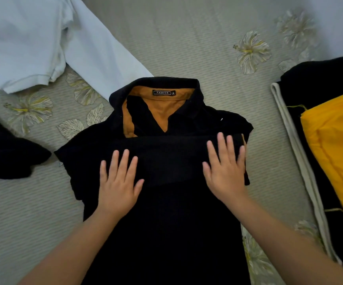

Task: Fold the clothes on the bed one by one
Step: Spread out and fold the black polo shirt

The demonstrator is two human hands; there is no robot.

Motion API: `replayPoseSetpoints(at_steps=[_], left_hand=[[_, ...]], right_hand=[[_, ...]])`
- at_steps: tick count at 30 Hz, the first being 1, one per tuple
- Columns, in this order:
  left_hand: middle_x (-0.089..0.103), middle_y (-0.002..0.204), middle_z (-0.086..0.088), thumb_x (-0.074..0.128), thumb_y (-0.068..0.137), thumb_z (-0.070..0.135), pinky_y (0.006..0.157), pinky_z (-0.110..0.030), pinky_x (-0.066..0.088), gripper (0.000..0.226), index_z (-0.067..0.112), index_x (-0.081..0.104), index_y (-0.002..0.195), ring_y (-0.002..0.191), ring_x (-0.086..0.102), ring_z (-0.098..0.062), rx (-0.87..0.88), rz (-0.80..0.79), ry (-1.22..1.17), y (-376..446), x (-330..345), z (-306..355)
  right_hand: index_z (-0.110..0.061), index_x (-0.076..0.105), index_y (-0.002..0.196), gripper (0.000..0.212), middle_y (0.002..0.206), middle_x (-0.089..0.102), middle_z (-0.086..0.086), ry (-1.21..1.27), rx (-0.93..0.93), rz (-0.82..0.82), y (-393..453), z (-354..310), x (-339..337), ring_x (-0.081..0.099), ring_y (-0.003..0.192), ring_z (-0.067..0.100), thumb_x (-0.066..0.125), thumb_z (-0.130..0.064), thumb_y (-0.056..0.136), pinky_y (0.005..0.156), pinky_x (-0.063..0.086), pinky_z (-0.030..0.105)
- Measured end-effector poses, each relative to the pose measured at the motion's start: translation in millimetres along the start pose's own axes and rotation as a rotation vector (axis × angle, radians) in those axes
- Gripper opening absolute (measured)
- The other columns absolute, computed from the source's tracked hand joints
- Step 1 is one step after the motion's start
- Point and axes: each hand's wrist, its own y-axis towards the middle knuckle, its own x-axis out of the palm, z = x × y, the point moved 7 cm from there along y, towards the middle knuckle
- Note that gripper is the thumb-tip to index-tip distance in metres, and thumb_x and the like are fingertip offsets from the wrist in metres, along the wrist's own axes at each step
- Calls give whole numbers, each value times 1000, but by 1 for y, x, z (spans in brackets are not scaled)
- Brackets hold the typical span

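A black polo shirt (166,212) with an orange collar lining lay flat mid-bed, its neck label (163,92) reading "FASHION M". The left hand (118,182) and right hand (225,169) pressed on its folded-over sleeve, fingers straight and spread. A white shirt (33,44) lay upper left, yellow fabric (339,147) right, on the floral bedspread (197,38).

Black polo shirt (166,202) pressed flat on the bed (197,38)

The left hand (118,186) and right hand (226,169) are laid with straight fingers on the folded-over sleeve band below the orange-lined collar (162,108).
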Motion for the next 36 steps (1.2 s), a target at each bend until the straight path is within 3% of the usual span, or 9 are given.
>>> replayPoseSetpoints(at_steps=[5,14,20,23,26,29,31,33,36], left_hand=[[9,153,-18,1,65,81,103,-67,-4,94,31,30,140,138,-5,-43,-368,-245,-95,-18,31,-46],[-24,152,-5,37,81,67,107,-59,-10,74,46,1,141,136,-26,-31,-311,-397,-148,-13,42,-66],[24,149,-18,61,81,44,110,-55,3,71,12,35,140,140,11,-35,-36,-104,-113,-61,12,-33],[47,134,-23,56,82,49,101,-59,24,63,2,53,125,129,36,-39,253,-135,-76,-140,24,10],[58,123,-21,7,90,60,92,-60,38,83,3,62,114,117,51,-39,375,-297,-9,-213,49,22],[56,125,-22,1,88,63,105,-52,17,87,3,54,120,129,28,-34,410,-366,28,-269,70,16],[50,128,-22,3,85,68,108,-46,5,82,6,41,124,140,3,-30,431,-399,31,-293,76,12],[49,128,-22,14,78,75,109,-45,1,86,5,37,123,140,0,-30,451,-409,39,-309,79,9],[58,120,-24,29,66,71,108,-46,4,89,4,43,122,124,33,-39,484,-423,54,-323,84,8]], right_hand=[[-8,51,129,56,137,46,15,11,-1,-194,-1,26,32,43,126,36,36,-41,87,101,31,57],[-19,11,147,58,156,0,5,30,43,-352,-8,30,43,-4,143,23,31,-39,96,114,-1,45],[0,50,127,52,136,42,27,122,11,-203,-120,5,19,37,127,46,65,-22,82,100,30,60],[-2,58,119,57,127,53,26,55,-112,-217,-214,-16,26,50,116,45,50,-42,80,86,42,61],[-11,45,128,72,142,37,23,23,-307,-304,-304,-31,50,23,137,35,38,-60,75,98,34,58],[-17,44,129,89,152,12,17,-42,-411,-377,-357,-41,70,-5,142,27,57,-69,59,108,13,51],[-18,59,120,95,137,46,17,-61,-400,-432,-367,-43,79,25,134,33,83,-54,36,101,33,53],[-16,63,115,90,123,60,13,-110,-366,-361,-365,-37,80,50,119,33,91,-25,30,99,32,52],[-13,48,126,67,124,59,14,-113,-385,-143,-361,-26,73,44,122,33,49,5,62,108,9,42]])
